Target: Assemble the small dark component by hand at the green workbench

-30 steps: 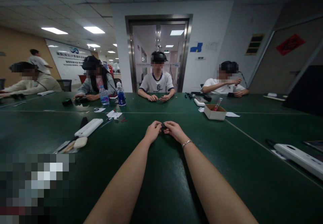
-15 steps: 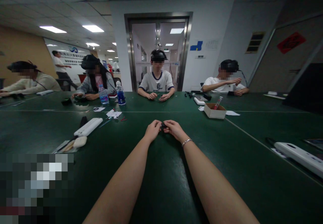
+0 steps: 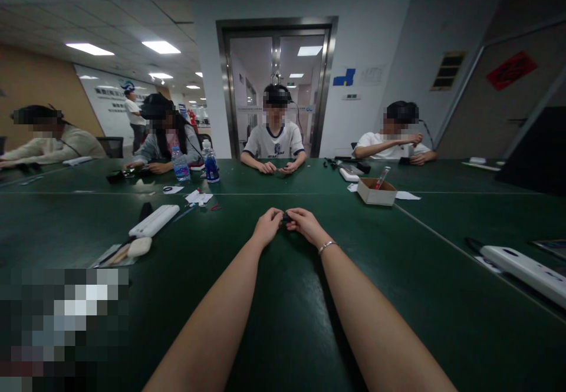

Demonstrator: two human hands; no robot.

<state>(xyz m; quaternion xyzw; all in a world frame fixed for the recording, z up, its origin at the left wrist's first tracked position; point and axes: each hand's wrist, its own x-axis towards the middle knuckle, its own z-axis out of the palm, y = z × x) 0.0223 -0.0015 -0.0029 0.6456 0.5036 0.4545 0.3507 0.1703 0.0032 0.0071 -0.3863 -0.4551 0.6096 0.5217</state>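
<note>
both hands (image 3: 287,226) unchanged on small black piece (image 3: 286,219)

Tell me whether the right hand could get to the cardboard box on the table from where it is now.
Probably yes. The right hand pinches a small dark object together with the left hand, so it would have to let go first. Bare green table lies between it and the cardboard box, though that looks like a long stretch.
</note>
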